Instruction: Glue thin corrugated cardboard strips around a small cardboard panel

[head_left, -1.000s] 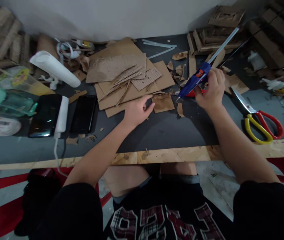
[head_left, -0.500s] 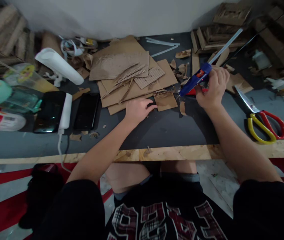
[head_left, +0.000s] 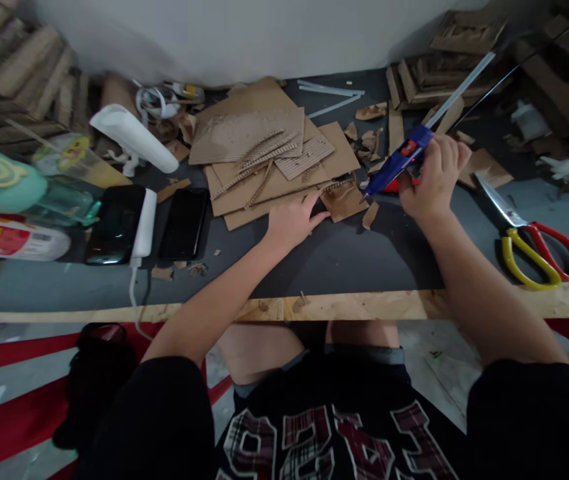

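My right hand (head_left: 437,175) is wrapped round a blue glue gun (head_left: 400,159) with a long clear glue stick in its back end. The gun's nozzle points down and left, at the right edge of a small brown cardboard piece (head_left: 347,203). My left hand (head_left: 294,221) is at that piece's left edge, with thumb and forefinger round a thin corrugated strip (head_left: 335,186) that lies along its upper edge. Behind the left hand is a loose pile of flat cardboard sheets (head_left: 244,133).
Red-and-yellow scissors (head_left: 529,233) lie at the right. A black phone (head_left: 184,223), a second dark device (head_left: 115,223) and bottles (head_left: 19,237) stand or lie at the left. Stacked cardboard frames (head_left: 429,80) and glue sticks (head_left: 331,90) are at the back.
The whole view has shifted slightly, so things appear further right. My left fingers have come onto the strip at the small piece, and the glue gun's nozzle has come closer to that piece.
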### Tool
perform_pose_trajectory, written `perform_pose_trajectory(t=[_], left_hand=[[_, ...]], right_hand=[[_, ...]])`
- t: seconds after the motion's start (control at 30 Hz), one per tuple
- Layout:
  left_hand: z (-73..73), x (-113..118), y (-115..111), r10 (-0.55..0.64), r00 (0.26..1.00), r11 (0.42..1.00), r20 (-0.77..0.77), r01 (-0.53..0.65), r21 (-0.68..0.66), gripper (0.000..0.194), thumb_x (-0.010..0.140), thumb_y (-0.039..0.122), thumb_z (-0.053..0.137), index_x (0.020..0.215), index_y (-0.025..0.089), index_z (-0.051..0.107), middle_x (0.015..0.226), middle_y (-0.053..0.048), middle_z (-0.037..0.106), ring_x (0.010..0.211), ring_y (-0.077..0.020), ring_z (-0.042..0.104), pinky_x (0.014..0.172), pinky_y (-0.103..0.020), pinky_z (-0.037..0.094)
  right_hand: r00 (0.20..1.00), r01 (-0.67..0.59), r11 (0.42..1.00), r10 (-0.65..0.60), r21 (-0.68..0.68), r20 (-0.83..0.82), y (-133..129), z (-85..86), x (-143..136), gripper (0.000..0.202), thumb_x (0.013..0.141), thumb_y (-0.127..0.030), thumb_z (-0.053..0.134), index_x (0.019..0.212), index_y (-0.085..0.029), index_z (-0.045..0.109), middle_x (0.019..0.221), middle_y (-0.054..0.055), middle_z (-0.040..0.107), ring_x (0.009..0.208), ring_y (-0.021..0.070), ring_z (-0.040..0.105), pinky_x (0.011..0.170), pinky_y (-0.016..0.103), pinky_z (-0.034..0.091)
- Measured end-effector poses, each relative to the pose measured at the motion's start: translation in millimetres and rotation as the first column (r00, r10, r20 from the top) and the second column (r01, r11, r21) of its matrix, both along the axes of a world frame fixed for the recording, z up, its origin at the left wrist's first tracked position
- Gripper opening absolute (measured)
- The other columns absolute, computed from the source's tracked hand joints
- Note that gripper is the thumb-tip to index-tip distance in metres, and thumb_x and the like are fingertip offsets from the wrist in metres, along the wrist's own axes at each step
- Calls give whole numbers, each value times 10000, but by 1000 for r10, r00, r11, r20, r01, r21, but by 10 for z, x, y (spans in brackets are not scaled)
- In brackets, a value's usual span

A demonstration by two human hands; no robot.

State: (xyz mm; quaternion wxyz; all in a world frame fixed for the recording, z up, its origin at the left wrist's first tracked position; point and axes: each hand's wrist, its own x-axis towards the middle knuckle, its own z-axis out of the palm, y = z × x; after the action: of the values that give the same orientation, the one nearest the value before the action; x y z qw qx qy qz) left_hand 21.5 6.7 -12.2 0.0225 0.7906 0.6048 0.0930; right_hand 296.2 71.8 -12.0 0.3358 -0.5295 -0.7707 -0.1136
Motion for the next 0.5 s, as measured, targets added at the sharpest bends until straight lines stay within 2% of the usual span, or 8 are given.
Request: perform_pose_trajectory(t=[0.07,0.2,0.27,0.4,0.5], left_hand=[[33,21,-18,-62,998,998,-33,61,-19,523,984,558,418,1392,255,543,983,-124,741,839,-250,698,636,-298,425],[83,33,13,-226,968,973,-112,219,-75,456,1030,431,347,1418,286,537,962,-127,731,857,-252,693,608,-295,388],[74,30,51,-276,953,960,-123,268,-83,461,1037,416,320,1417,287,546,925,-120,729,805,-233,680,568,-285,352],[12,40,109,-243,966,970,-88,240,-38,449,1031,440,354,1371,280,600,883,-98,727,756,-194,660,527,-268,294],[-14,87,123,-183,980,983,-71,181,-34,423,1019,454,400,1358,310,608,895,-82,735,774,-194,666,542,-268,308]], right_hand=[[1000,16,999,-16,-43,3,13,-12,16,544,888,-504,398,1389,-289,408,1361,142,575,1284,388,466,1035,610,292],[998,-61,998,60,17,27,-19,0,1,548,851,-467,473,1346,-231,452,1337,158,598,1277,358,498,1046,578,322],[997,-69,998,69,5,46,-42,14,-20,537,855,-460,471,1349,-250,452,1355,140,594,1295,346,490,1054,576,324],[999,9,996,-5,-90,42,-56,24,-60,515,887,-463,436,1390,-356,417,1400,77,574,1311,368,463,1059,630,288],[999,46,997,-47,-64,-16,-45,8,-75,519,882,-452,455,1387,-336,422,1389,102,575,1303,391,469,1075,658,254]])
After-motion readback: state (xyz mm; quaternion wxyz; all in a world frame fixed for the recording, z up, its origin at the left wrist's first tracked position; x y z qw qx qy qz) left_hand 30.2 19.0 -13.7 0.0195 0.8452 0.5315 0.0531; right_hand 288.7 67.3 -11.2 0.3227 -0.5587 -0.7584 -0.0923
